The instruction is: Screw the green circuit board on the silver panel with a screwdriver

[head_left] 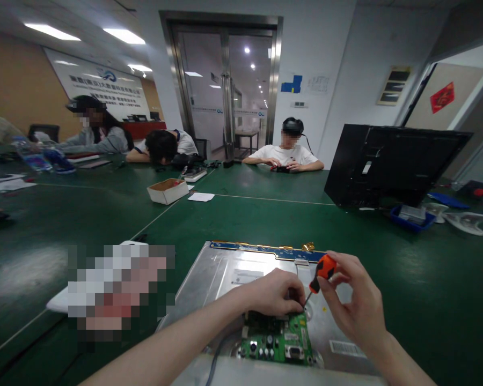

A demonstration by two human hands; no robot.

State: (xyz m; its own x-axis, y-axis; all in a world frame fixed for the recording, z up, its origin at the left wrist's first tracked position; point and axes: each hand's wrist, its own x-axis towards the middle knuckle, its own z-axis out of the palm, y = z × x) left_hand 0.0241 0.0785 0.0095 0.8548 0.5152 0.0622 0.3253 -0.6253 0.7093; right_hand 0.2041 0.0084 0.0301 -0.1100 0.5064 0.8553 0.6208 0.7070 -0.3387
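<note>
My right hand (354, 295) grips the orange and black handle of a screwdriver (325, 268) between thumb and fingers. The shaft slants down to the left, its tip at the upper right corner of a green circuit board (276, 338). My left hand (279, 292) is closed over the board's top edge beside that tip; what its fingertips hold, if anything, is hidden. Under both hands lies a silvery metal display panel (201, 289), with the green board on its lower part. Along its far edge runs a narrow blue circuit strip (261, 249), joined to a flat cable.
A black monitor housing (394, 166) stands at the right, near a blue tray (412, 220) of small parts. An open cardboard box (168, 191) and white paper (201, 197) lie ahead. Several people sit around the green table (265, 220). A blurred-out item (116, 289) lies at left.
</note>
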